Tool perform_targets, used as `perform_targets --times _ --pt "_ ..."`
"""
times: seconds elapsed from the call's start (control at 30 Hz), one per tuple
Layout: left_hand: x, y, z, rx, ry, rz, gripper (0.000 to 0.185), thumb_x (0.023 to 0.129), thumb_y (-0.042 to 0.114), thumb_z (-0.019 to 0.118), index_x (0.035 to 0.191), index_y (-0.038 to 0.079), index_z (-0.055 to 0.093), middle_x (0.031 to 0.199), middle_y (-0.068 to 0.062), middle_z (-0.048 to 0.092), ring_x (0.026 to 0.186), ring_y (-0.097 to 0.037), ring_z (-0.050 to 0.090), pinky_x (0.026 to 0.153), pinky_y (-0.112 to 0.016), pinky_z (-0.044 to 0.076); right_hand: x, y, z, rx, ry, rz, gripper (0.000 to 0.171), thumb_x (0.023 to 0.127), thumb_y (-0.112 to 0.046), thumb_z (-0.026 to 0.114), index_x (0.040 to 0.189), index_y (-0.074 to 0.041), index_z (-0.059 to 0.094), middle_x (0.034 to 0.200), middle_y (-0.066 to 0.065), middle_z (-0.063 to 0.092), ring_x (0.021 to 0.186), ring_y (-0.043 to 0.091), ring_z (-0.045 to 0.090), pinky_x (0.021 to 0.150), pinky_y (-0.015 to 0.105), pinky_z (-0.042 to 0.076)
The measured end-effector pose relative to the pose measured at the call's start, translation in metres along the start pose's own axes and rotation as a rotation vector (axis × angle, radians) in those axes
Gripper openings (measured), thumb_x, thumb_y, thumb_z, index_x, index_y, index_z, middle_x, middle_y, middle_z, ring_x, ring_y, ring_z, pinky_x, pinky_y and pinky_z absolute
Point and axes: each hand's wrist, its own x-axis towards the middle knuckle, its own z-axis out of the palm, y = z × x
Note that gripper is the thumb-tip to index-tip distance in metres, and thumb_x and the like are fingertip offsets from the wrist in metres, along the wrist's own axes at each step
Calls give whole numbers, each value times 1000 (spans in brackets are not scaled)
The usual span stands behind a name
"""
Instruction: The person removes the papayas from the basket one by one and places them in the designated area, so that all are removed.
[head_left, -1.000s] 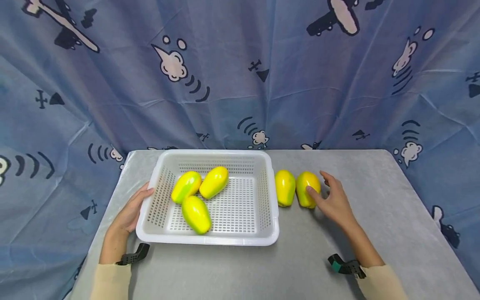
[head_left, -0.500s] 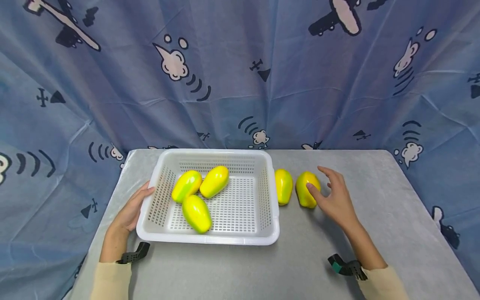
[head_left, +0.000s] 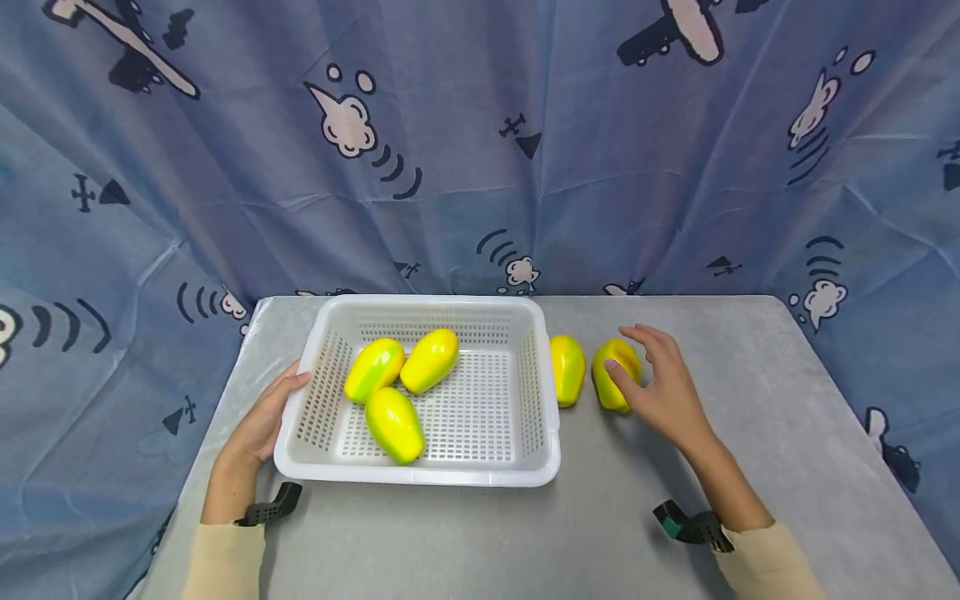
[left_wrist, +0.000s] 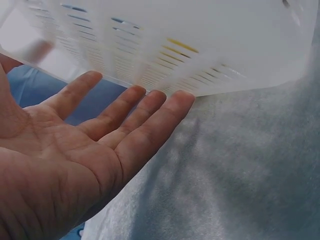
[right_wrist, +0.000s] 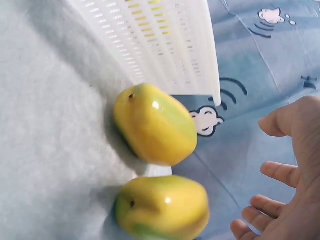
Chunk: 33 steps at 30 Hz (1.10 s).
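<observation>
A white perforated plastic basket (head_left: 416, 477) stands on the grey table, with three glossy yellow-green fruits (head_left: 394, 426), long and oval like mangoes or small papayas, lying inside. My left hand (head_left: 262, 421) holds the basket's left side, thumb at the rim and fingers stretched along the outer wall beneath it. Right of the basket, two more such fruits lie on the table: one fruit (head_left: 568, 371) close beside the wall, the other fruit (head_left: 611, 387) a little further right. Over that outer fruit's right side, my right hand (right_wrist: 295, 185) hovers with spread fingers and nothing in its grasp.
A blue patterned curtain (head_left: 450, 150) hangs right behind the table's (head_left: 465, 542) back edge. Each wrist carries a black strap mount (head_left: 693, 527), and both arms wear beige sleeves.
My right hand has lifted slightly up and away from the outer fruit, its fingers spreading wider. The left hand and the basket have stayed in place.
</observation>
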Motion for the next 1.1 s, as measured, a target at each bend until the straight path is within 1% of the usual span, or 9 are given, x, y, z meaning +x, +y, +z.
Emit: perform_targets --times 0.17,0.27,0.4,0.5,0.63,0.73,0.87,1.0,1.1 --pt "0 2 1 16 3 2 69 115 40 28 172 17 -4 170 -35 15 134 -31 53 99 -44 52 8 -14 -1 7 -35 -15 57 100 -24 73 150 -5 54 163 25 39 147 51 39 113 77 34" --pt "2 1 1 8 -3 5 69 115 40 29 171 17 -4 170 -36 14 133 -31 53 99 -45 52 13 -20 2 5 -54 -21 58 99 -24 72 151 -5 54 166 25 36 150 53 36 114 80 29" --pt "1 -1 2 8 -14 0 70 115 41 29 171 17 -6 170 -36 12 131 -26 55 99 -46 53 15 -28 10 2 -90 -36 59 99 -24 73 151 -6 53 166 25 35 151 52 36 115 80 29" --pt "-1 -2 2 17 2 -3 71 115 41 30 171 17 -6 170 -36 12 130 -24 56 99 -46 53 18 -36 19 20 -115 -75 58 99 -21 73 151 -6 53 166 25 35 151 50 37 115 74 37" --pt "0 -2 1 23 20 -1 71 115 42 31 172 18 -4 171 -34 13 134 -30 53 99 -48 52 20 -48 26 45 -140 -111 57 99 -20 73 151 -5 54 167 24 35 151 47 39 111 67 45" --pt "0 -1 1 24 11 -2 70 115 41 30 172 18 -5 172 -33 13 136 -32 51 101 -48 51 21 -55 29 49 -170 -99 57 99 -22 73 151 -6 55 168 21 34 153 45 37 115 70 41" --pt "-2 -1 1 16 1 -5 70 115 40 29 171 17 -6 171 -35 11 134 -30 53 100 -48 52 23 -65 31 38 -220 -86 58 99 -23 73 153 -11 54 169 18 33 154 44 37 119 73 34" --pt "-2 0 1 18 -3 3 71 115 41 29 171 17 -8 172 -35 9 134 -28 53 99 -47 52 26 -73 30 34 -250 -121 58 99 -22 73 153 -13 54 169 15 34 152 43 40 118 70 37" --pt "-1 0 0 23 -4 8 71 115 41 29 171 17 -7 171 -35 10 132 -25 55 99 -45 53 28 -78 30 37 -260 -159 57 99 -21 73 152 -13 54 169 14 36 151 42 43 117 68 40"
